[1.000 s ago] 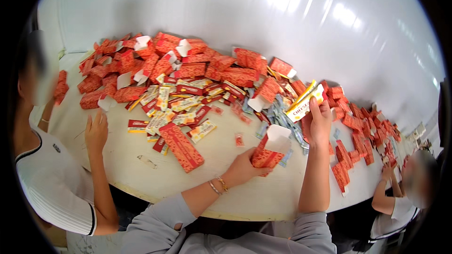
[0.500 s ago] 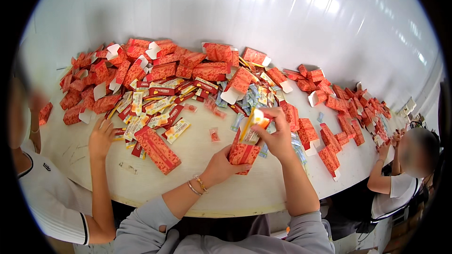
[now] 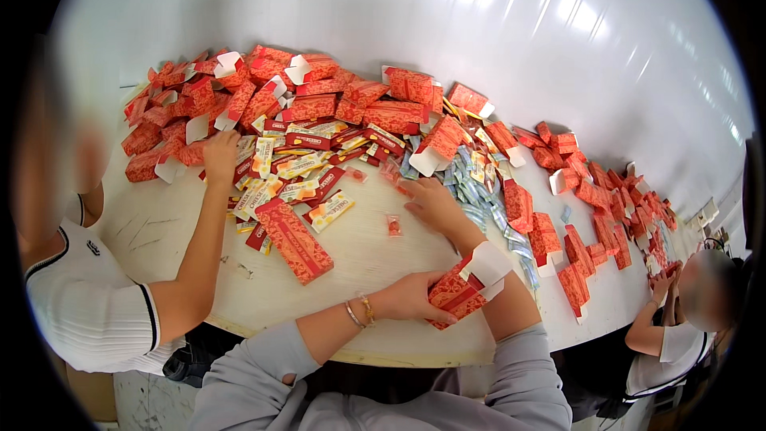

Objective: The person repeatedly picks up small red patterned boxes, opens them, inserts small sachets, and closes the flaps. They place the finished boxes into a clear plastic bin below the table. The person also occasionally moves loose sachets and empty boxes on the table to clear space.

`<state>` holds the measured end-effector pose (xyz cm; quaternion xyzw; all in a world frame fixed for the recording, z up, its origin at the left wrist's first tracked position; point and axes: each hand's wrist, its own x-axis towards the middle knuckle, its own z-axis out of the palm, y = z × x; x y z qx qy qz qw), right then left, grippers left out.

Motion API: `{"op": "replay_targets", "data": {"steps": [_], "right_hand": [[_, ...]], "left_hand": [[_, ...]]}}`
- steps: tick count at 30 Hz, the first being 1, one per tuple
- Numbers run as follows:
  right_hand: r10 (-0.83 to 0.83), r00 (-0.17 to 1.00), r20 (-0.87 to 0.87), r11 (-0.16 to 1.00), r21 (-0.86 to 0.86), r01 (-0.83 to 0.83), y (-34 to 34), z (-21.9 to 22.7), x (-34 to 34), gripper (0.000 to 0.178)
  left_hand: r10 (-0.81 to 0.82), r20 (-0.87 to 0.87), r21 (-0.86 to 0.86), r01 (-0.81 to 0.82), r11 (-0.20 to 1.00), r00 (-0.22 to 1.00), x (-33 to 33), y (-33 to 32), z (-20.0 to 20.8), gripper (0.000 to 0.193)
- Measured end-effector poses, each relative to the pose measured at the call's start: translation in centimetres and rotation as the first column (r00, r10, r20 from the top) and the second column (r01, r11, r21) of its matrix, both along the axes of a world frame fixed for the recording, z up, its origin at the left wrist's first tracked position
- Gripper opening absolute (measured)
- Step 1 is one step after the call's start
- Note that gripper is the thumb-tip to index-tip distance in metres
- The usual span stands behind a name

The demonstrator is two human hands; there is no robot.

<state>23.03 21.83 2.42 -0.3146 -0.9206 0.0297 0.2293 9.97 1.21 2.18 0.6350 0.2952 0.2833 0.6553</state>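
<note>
Near the front edge of the table, my left hand [image 3: 411,298] is wrapped round a red patterned carton [image 3: 456,294], tilted, its white end flap [image 3: 490,265] standing open towards the right. My right hand [image 3: 436,206] reaches past it, fingers apart, at small clear packets with red contents [image 3: 391,170]; whether the fingertips touch them is unclear. A single such packet [image 3: 393,225] lies between my hands. To the left, a closed-looking red carton [image 3: 294,241] lies beside a heap of yellow-white and dark red sachets [image 3: 329,211].
Piled red cartons [image 3: 315,106] line the back, against a pale wall [image 3: 319,0]. Light blue sachets [image 3: 479,191] lie right of my right hand, with more cartons [image 3: 574,271] beyond. A co-worker's hand [image 3: 221,156] reaches in from the left; another person [image 3: 670,327] works at the right.
My right hand has let go of the yellow-white sachets at the carton and moved forward to the small packets. The carton tilted rightward in my left hand. The left co-worker's hand moved towards the piled cartons.
</note>
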Motion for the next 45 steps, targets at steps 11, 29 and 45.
{"op": "replay_targets", "data": {"steps": [11, 29, 45], "right_hand": [[-0.242, 0.725, -0.645, 0.909, -0.412, -0.063, -3.3, 6.0, 5.5, 0.013], [-0.080, 0.981, -0.176, 0.964, -0.264, 0.031, -14.8, 13.6, 11.3, 0.013], [0.052, 0.992, -0.118, 0.817, -0.566, -0.110, -4.8, 1.4, 1.2, 0.036]], "left_hand": [[0.178, 0.022, 0.010, -0.178, 0.984, 0.984, 0.2, 0.3, -0.7, 0.070], [0.267, -0.035, 0.059, -0.265, 0.962, 0.963, 0.3, 0.6, -0.2, 0.073], [0.129, -0.022, 0.043, -0.128, 0.991, 0.991, 0.2, 0.2, 0.0, 0.074]]}}
